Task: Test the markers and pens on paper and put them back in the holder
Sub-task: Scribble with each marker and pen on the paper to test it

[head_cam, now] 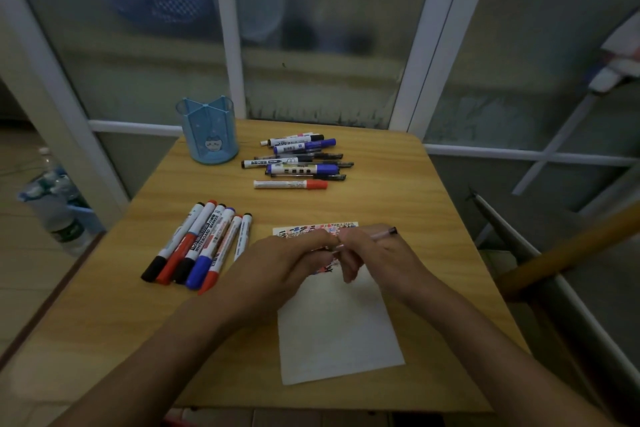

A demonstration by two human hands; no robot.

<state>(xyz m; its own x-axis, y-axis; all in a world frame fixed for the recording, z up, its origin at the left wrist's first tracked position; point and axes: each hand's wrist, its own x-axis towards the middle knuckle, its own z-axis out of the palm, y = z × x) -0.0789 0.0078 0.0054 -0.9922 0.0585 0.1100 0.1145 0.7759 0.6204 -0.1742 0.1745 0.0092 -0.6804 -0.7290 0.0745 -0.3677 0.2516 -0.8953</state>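
Frosted glass backs a small wooden table [398, 163] where, over the paper [339, 329] near its front right edge, the right hand [377, 256] grips a thin pen [382, 235] while the left hand [287, 263] pinches its near end, seemingly capping or uncapping it, so the next move likely needs a straight pull or push; the blue holder [209, 130] stands empty at the far left corner.

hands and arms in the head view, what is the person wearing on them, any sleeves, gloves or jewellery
Nothing worn shows. The left hand and right hand are bare, without gloves, and both forearms are uncovered down to the bottom edge of the picture: no sleeves, watch or bracelet. The dim light leaves rings impossible to rule out.
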